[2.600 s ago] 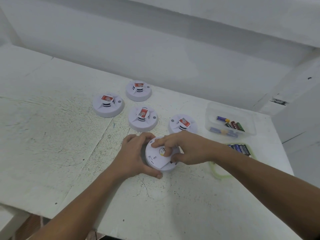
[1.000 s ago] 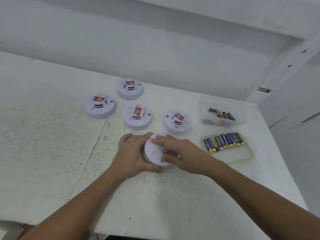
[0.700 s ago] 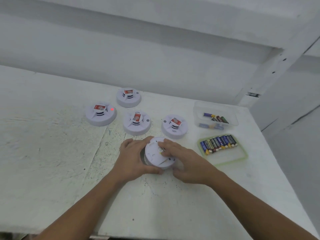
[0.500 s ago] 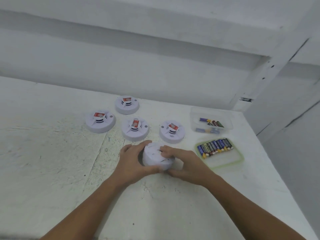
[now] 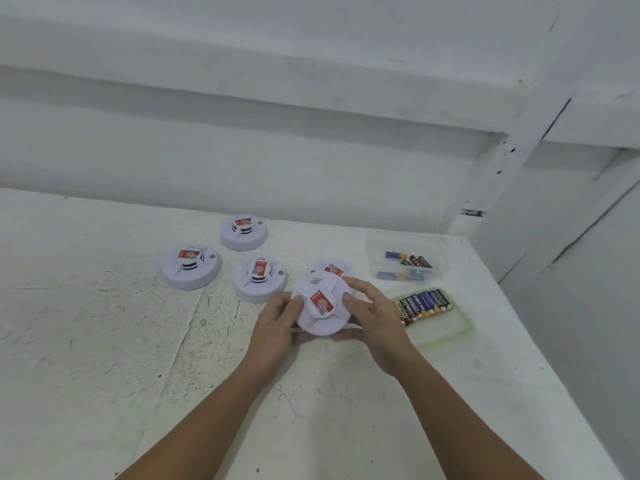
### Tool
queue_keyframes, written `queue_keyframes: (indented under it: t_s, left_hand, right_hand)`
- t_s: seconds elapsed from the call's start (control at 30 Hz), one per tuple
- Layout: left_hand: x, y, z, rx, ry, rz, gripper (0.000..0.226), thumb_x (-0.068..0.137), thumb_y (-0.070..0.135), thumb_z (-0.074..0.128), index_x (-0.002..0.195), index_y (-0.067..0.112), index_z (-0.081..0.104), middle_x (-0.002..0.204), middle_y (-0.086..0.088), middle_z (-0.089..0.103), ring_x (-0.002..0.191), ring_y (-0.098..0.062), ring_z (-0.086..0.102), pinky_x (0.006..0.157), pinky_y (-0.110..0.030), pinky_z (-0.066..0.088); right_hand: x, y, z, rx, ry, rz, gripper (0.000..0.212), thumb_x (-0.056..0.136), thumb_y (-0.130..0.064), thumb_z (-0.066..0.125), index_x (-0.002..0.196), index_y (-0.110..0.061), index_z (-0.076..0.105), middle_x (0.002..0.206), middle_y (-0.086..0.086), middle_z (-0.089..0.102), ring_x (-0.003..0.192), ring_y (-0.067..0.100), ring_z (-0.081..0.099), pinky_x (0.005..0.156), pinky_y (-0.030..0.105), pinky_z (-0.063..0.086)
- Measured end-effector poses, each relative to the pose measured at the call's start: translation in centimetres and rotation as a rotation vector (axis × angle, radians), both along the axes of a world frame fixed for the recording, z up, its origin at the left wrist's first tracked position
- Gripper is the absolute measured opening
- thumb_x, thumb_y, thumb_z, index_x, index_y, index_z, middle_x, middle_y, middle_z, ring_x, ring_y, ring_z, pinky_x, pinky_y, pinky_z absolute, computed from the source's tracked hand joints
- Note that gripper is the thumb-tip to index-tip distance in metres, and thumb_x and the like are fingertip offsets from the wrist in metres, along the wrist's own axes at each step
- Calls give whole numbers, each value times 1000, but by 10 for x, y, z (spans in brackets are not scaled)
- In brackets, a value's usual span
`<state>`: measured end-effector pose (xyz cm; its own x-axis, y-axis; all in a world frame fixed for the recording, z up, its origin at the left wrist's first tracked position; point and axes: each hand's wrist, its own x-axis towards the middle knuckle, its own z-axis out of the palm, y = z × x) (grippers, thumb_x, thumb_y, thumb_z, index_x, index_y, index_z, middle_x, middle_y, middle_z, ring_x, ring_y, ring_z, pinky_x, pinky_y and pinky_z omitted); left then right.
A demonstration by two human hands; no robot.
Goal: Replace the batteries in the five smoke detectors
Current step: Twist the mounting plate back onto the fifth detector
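Both my hands hold one white smoke detector (image 5: 322,308) above the table, its red-labelled top facing me. My left hand (image 5: 277,327) grips its left rim and my right hand (image 5: 375,317) grips its right rim. Behind it, partly hidden, sits another detector (image 5: 333,268). More detectors rest on the table: one in the middle (image 5: 259,278), one at the left (image 5: 191,266) and one at the back (image 5: 244,232). A row of several batteries (image 5: 424,304) lies in a green-rimmed tray (image 5: 446,336).
A clear plastic tub (image 5: 374,251) with a few loose batteries stands at the back right. The white table (image 5: 104,341) ends at a wall behind and drops off along its right edge (image 5: 540,358).
The detector lay back-side up on the table under my hands; now it is lifted and turned over, its labelled top facing me. The view has tilted upward.
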<state>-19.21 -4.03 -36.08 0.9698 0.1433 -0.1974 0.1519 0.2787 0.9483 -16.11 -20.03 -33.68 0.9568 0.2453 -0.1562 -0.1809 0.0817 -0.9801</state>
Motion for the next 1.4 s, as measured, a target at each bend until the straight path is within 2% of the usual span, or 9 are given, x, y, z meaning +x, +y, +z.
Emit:
queue_keyframes:
  t_s: [0.1,0.4,0.6,0.9,1.1,1.17,1.23,1.33,1.4]
  left_hand:
    - [-1,-11,-7,-52,10,15,25,100,19,47,111,-1,58,105,-13,72,94,-28,71,73,-40,60]
    - [-10,-16,-17,70,-66,67,15,97,13,53,104,4,61,96,-10,71,82,-16,71,62,-34,59]
    - [-13,-18,-21,121,-80,67,15,96,17,54,105,10,63,92,-4,73,83,-19,71,65,-40,60]
    - [-17,-22,-21,191,-113,92,15,97,17,53,106,18,65,92,0,73,81,-11,70,59,-26,55]
    - [-17,-20,-26,260,-120,96,16,96,21,55,108,24,65,96,3,73,89,-14,68,65,-24,55]
    - [-17,-20,-27,274,-126,87,16,97,21,55,109,24,65,98,3,73,90,-14,68,67,-26,56]
    - [-18,-20,-27,271,-132,82,17,97,21,55,110,22,65,99,1,73,92,-17,68,70,-29,57]
    - [-18,-22,-26,225,-122,96,18,96,19,55,111,18,65,99,-2,73,92,-19,68,67,-26,56]
    - [-18,-23,-26,216,-118,98,17,96,20,55,111,19,65,99,-1,73,92,-18,68,68,-26,56]
  right_hand:
    - [-1,3,-8,9,54,-92,23,95,-20,54,117,-22,61,102,9,72,82,27,69,60,37,55]
    - [-11,1,-28,53,40,-187,23,94,-7,48,109,-16,63,93,14,71,63,25,63,44,30,47]
    - [-14,-3,-33,51,21,-173,22,94,-6,47,107,-16,63,95,16,70,60,27,62,44,30,47]
    - [-16,-8,-34,20,3,-146,20,93,-12,48,107,-19,60,90,10,73,60,38,59,47,33,50]
    - [-18,-8,-34,29,-5,-135,22,86,-17,50,106,-20,61,90,8,73,59,35,62,46,33,51]
    - [-18,-9,-35,36,-8,-128,21,90,-13,49,107,-19,60,90,8,73,59,34,61,46,33,50]
    - [-17,-9,-36,43,-3,-123,20,91,-12,49,107,-18,60,89,8,73,58,34,60,46,33,50]
    - [-17,-9,-37,55,-2,-112,26,83,-20,50,107,-17,59,88,9,73,57,31,60,45,33,49]
    - [-17,-9,-39,54,-15,-102,24,88,-17,48,109,-18,59,90,9,73,57,30,62,46,33,50]
